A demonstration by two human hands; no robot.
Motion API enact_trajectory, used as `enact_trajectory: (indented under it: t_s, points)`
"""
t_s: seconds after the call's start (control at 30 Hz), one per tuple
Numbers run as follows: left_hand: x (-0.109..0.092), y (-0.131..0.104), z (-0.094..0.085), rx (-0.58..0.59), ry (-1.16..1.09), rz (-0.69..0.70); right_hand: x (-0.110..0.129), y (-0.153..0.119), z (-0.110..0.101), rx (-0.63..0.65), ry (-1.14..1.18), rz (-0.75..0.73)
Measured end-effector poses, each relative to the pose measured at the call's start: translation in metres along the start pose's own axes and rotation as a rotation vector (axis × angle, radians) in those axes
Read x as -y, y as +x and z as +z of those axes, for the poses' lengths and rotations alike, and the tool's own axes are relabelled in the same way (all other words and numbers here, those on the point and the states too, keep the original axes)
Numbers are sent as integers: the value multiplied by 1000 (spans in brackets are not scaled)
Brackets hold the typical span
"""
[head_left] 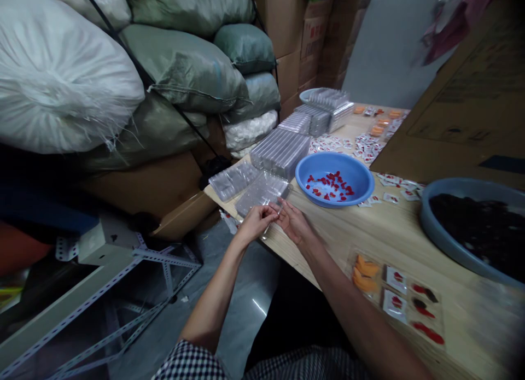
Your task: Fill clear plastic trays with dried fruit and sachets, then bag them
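My left hand (257, 222) and my right hand (292, 221) meet over the table's near edge. Their fingers are pinched at the near edge of a clear plastic blister case (262, 191), whose exact fold is partly hidden by the fingers. Beside it on the left lies another clear plastic case (232, 180). Beyond my hands stands a blue basin (356, 197) with small red pieces (330, 186) scattered in its bottom. To the right of my right forearm, a filled clear case (404, 292) holds orange pieces, printed white packets, and red and black pieces in compartments.
Stacks of clear cases (281, 150) stand at the back left of the wooden table (381, 229). Loose white packets (369, 147) lie behind the blue basin. A larger basin (435, 235) of dark pieces and a cardboard box (463, 128) stand right. Large sacks (192, 76) are piled left.
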State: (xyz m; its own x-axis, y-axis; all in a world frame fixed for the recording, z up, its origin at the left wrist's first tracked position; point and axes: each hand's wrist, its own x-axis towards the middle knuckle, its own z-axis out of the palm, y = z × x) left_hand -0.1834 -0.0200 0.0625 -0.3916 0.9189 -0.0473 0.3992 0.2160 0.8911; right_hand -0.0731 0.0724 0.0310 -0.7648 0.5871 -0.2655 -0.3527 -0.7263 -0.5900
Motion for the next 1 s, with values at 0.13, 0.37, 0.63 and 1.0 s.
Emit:
enact_trajectory:
  t_s: [0.13, 0.37, 0.63, 1.0]
  points:
    - [0, -3, -2, -1, -9, -24, -1, 0, 2, 6, 12, -6]
    - [-1, -2, 1, -26, 25, -16, -1, -1, 3, -3, 18, -2]
    - [3, 0, -2, -11, -73, -58, -2, 0, -1, 52, 21, -8]
    - [10, 2, -1, -37, -91, -8, -7, -1, -4, 104, 9, -33]
